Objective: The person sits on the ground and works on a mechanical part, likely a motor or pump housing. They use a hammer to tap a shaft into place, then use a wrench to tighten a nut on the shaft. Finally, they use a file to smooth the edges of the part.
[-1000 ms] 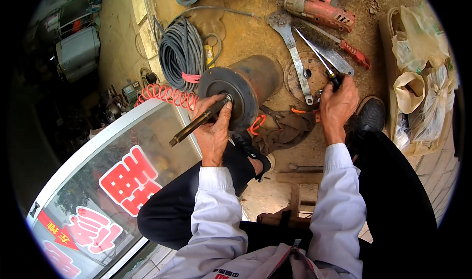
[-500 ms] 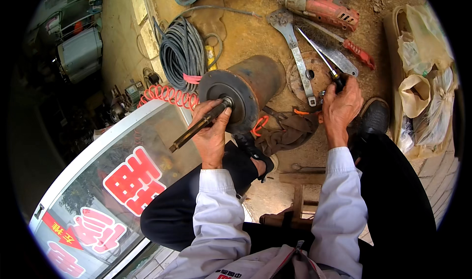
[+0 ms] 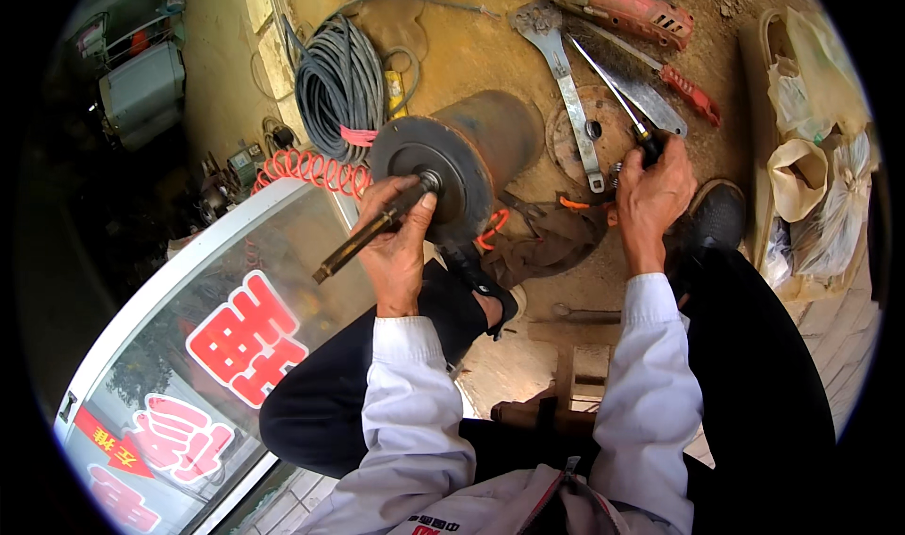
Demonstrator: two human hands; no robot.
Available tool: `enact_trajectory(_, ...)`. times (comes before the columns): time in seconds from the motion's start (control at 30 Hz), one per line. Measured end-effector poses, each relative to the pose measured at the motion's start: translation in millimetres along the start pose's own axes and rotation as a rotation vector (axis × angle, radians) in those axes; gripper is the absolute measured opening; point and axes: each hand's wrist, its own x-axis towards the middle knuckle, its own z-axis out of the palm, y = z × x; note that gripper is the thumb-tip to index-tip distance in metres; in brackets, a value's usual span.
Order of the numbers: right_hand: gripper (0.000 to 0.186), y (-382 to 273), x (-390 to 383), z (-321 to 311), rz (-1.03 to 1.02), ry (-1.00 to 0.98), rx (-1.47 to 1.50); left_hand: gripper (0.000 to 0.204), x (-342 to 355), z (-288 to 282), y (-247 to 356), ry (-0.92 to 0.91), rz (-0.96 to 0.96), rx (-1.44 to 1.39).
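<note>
1. Hands apart. Left hand (image 3: 397,252) clamped on the shaft (image 3: 363,238), thumb and fingers round it close to the flange (image 3: 451,144); right hand (image 3: 657,197) closed on the black handle of a screwdriver (image 3: 608,81), blade pointing up-left.
2. Shaft sits at the middle of the flange, free end angled down-left. Flange is the near end of a brown cylinder (image 3: 504,134), left of centre over the dirty floor (image 3: 443,40). Standing or lying: can't tell.
3. Just right of the cylinder: round rusty plate (image 3: 617,131), flat metal bar (image 3: 567,87) across its left part.
4. Below the cylinder: orange-handled tool (image 3: 494,226), dark cloth (image 3: 533,255).
5. Left of it: grey cable coil (image 3: 332,87) with pink tie (image 3: 359,137), red spiral hose (image 3: 306,167).
6. Upper right: red power tool (image 3: 630,15), red-handled brush (image 3: 693,94), flat blade (image 3: 662,111).
7. Far right: carton (image 3: 765,158) holding plastic bags (image 3: 831,210).
8. Lower left: framed glass panel (image 3: 325,271), red lettering.
</note>
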Motion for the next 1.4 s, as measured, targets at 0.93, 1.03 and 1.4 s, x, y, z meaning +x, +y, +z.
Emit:
enact_trajectory(0.93,0.025,-259.1,-7.0,-340.2,-0.965,-0.192,-0.018,0.025,15.0,6.7,-28.4,0.029,0.059,-0.030)
enact_trajectory(1.03,0.023,-242.0,-6.2,-361.1,-0.978,-0.206,0.060,0.028,20.0,11.1,-30.5,0.019,0.049,-0.029)
enact_trajectory(1.4,0.012,-256.9,4.7,-330.7,-1.208,-0.081,-0.367,0.019,16.2,11.6,-29.8,0.013,0.030,-0.133)
